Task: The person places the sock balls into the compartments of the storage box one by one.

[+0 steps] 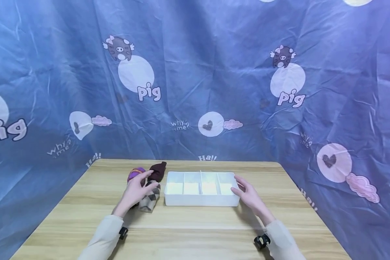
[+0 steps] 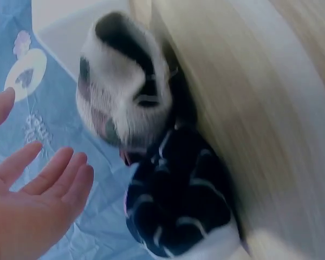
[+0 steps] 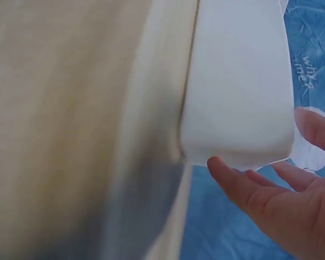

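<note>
The table (image 1: 195, 245) before me is of pale wood, with soft grain lines, and it carries the white box (image 1: 201, 200). Behind the box, and to its left and right also, a blue cloth (image 1: 188, 72) hangs as a wall; it is wrinkled, a little shiny, printed with dark pigs, pale round spots, hearts, pink clouds and the words "pig", "why me?" and "Ha!!".

The box is long and smooth, with rounded corners, and looks like plastic; thin walls divide it into four compartments in one row. Just left of the box there is a group of soft, bundled socks. Near the box's left end lies a checked sock (image 1: 149, 202), fuzzy, in light and dark squares. Behind it is a maroon sock (image 1: 157, 171), and farther from the box a purple sock (image 1: 134, 173) with an orange stripe. In the left wrist view I see also a dark sock (image 2: 173, 184) with thin pale lines.

Over these socks, left of the box, is my left hand (image 1: 135, 190); its fingers are apart and clasp nothing. My right hand (image 1: 251, 198) is at the box's right end, its fingers spread around the corner; whether all of them touch, I cannot tell.
</note>
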`<state>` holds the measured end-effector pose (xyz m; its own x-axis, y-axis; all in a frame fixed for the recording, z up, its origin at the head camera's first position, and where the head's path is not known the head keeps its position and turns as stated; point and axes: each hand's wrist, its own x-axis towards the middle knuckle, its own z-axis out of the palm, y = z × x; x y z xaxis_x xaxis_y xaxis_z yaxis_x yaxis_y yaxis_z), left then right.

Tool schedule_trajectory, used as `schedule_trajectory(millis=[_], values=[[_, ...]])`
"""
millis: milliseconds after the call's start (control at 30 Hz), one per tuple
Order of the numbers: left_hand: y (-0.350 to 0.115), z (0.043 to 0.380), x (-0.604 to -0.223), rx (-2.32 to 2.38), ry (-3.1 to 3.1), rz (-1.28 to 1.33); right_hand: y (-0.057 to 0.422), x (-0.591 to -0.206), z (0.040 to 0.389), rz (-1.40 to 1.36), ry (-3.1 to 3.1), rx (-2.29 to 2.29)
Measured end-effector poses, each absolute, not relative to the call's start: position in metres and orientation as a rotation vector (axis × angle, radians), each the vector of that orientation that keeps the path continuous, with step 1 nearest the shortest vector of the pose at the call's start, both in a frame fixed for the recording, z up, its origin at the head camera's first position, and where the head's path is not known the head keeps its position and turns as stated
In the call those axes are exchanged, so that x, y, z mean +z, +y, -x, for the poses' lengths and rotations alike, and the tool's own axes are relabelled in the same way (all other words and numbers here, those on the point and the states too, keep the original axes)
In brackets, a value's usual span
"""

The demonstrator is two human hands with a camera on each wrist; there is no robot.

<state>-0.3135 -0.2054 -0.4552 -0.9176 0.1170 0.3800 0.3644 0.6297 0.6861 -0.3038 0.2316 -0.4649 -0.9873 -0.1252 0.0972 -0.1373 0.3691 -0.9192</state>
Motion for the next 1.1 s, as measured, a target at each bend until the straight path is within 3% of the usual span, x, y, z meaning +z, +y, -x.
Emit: schedule_trajectory(millis=[300,800,1100], values=[[-0.239,0.306,-0.454,-1.375,-2.561,0.246,0.242,-0.473,0.303,-0.132,-2.532,2.072],[-0.28,0.303,-0.471,-1.713,-2.622,0.281,0.251,-0.474,0.301,-0.122,-2.521,2.165],[-0.284,0.301,-0.473,-1.68,-2.798,0.33,0.247,-0.474,0.302,-0.111,-2.511,2.191]])
